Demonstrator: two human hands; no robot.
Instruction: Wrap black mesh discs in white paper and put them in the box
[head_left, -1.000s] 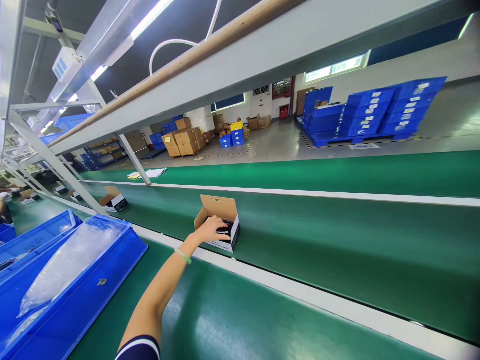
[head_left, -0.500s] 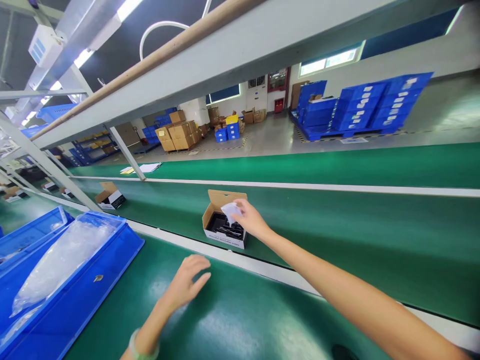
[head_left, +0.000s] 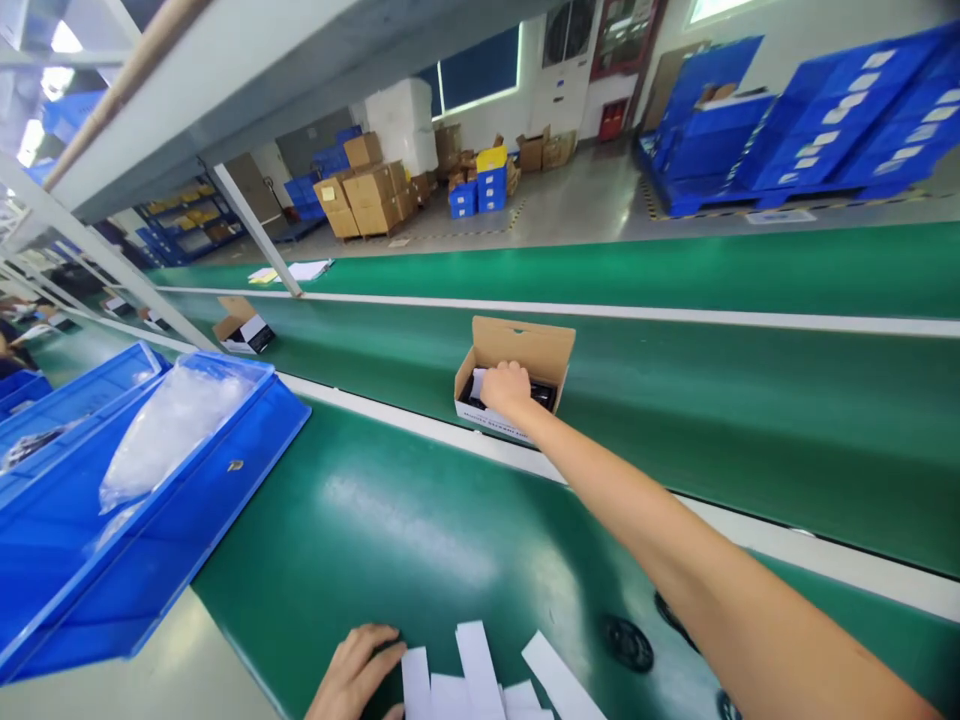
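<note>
My right hand (head_left: 507,388) reaches into an open cardboard box (head_left: 523,342) on the green belt, its fingers closed on a small white packet (head_left: 478,384). Black items (head_left: 543,395) lie inside the box; the hand covers part of them. Low in the view, my left hand (head_left: 355,672) rests with fingers apart beside several white paper strips (head_left: 480,668). Its fingertips are at the edge of the leftmost strip, and the frame cuts off its lower part.
Blue bins (head_left: 225,470) stand at the left, one holding clear plastic bags (head_left: 176,425). Round black parts (head_left: 628,642) lie right of the strips. Another open box (head_left: 244,328) sits farther left on the belt. A sloping post (head_left: 259,232) rises behind it.
My right hand has lowered the white packet into the box. My left hand has moved toward me, to the paper strips. The view has tilted down, bringing the strips into sight.
</note>
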